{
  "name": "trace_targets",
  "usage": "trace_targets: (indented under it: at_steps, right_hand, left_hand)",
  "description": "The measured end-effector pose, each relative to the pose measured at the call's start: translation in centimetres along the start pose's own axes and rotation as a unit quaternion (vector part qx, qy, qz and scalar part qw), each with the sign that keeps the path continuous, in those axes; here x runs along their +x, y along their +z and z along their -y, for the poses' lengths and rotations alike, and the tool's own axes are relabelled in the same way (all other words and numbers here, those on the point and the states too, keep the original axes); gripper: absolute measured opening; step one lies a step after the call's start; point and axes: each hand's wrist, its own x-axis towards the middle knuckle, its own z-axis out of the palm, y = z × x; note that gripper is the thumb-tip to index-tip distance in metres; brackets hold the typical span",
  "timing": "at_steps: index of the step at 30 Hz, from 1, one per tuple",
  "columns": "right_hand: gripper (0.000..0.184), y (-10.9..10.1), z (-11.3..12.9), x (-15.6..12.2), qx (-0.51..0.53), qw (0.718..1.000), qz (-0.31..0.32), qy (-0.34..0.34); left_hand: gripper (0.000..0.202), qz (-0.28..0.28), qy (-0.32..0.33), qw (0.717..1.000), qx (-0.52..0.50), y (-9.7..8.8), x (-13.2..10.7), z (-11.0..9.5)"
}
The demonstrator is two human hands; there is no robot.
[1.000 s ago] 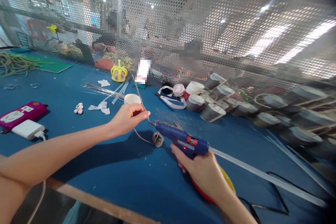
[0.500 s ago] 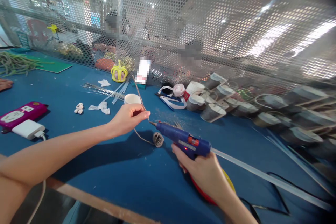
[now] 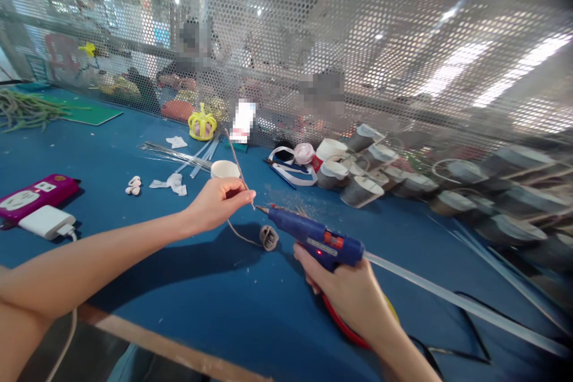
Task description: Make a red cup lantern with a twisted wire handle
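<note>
A blue table [image 3: 201,304] carries a green board [image 3: 94,113], yellow crown [image 3: 202,124], white scraps [image 3: 176,142] and small brown coil [image 3: 269,238]

The single head-worn camera looks from above the near side of the flat blue tabletop [image 3: 268,316], facing forward and down across it at close range, towards the grey perforated metal screen [image 3: 277,18] behind it.

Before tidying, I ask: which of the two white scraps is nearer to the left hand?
The front scrap, nearer the left hand; the back scrap lies farther, near the yellow crown.
</note>
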Motion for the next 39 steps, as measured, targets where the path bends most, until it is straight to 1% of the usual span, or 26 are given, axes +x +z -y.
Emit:
trace_targets:
  at_steps: [2, 4, 7, 10, 13, 17, 19, 22, 24, 27, 28, 31, 33, 36, 37, 39]
  right_hand:
    - [0.024, 0.1, 0.2, -0.1, 0.019, 1.000, -0.004, 0.012]
    - [0.029, 0.3, -0.1, -0.1, 0.017, 1.000, 0.006, 0.000]
    - [0.024, 0.8, -1.1, -0.2, -0.027, 0.997, 0.017, -0.077]
    - [0.031, 1.4, -2.2, -0.3, -0.062, 0.990, 0.007, -0.125]
    - [0.032, 1.3, -2.5, -0.4, -0.064, 0.989, 0.012, -0.133]
    - [0.035, 0.4, -2.1, -0.2, -0.073, 0.988, 0.030, -0.135]
    - [0.033, 0.1, -1.9, -0.1, -0.053, 0.992, 0.035, -0.109]
    - [0.022, 0.4, -1.5, 0.0, 0.022, 0.999, 0.027, -0.039]
    - [0.018, 0.6, -1.2, -0.1, 0.083, 0.996, 0.016, 0.014]
    - [0.022, 0.7, -0.7, -0.2, 0.165, 0.983, 0.009, 0.076]
    - [0.022, 0.7, -0.6, -0.2, 0.183, 0.979, 0.008, 0.087]
    - [0.020, 0.5, -0.5, 0.1, 0.202, 0.974, 0.008, 0.101]
    - [0.019, 0.3, -0.4, 0.3, 0.222, 0.967, 0.011, 0.124]
    - [0.022, -0.2, 0.0, 0.5, 0.245, 0.956, 0.014, 0.160]
    - [0.022, -0.4, 0.2, 0.6, 0.260, 0.950, 0.011, 0.173]
    - [0.025, -0.9, 0.3, 0.8, 0.313, 0.927, -0.009, 0.204]
  left_hand:
    - [0.028, 0.003, 0.003, 1.000, 0.001, 0.0, 0.0, 0.1]
    - [0.029, 0.005, 0.004, 1.000, 0.000, 0.1, 0.0, 0.1]
    - [0.028, 0.003, 0.003, 1.000, 0.001, 0.1, 0.0, 0.1]
    - [0.027, -0.002, 0.004, 1.000, -0.001, 0.0, 0.0, 0.0]
    - [0.026, -0.004, 0.004, 1.000, -0.005, 0.0, 0.0, -0.1]
    - [0.026, -0.004, 0.005, 1.000, -0.008, 0.0, 0.0, -0.1]
    - [0.027, -0.003, 0.007, 1.000, -0.006, 0.0, 0.0, 0.0]
    - [0.027, -0.004, 0.008, 1.000, -0.006, 0.0, 0.0, 0.0]
    - [0.027, -0.006, 0.007, 1.000, -0.011, 0.0, 0.0, -0.1]
    - [0.027, -0.010, 0.006, 1.000, -0.013, 0.0, 0.0, -0.1]
    - [0.027, -0.010, 0.005, 1.000, -0.013, 0.0, 0.0, -0.1]
    - [0.027, -0.010, 0.006, 1.000, -0.010, -0.1, 0.0, -0.1]
    - [0.028, -0.011, 0.005, 1.000, -0.008, -0.1, 0.0, 0.0]
    - [0.029, -0.011, 0.005, 1.000, -0.011, -0.1, 0.0, 0.0]
    - [0.029, -0.011, 0.006, 1.000, -0.015, -0.1, 0.0, 0.0]
    - [0.028, -0.012, 0.008, 1.000, -0.023, -0.1, 0.0, 0.0]
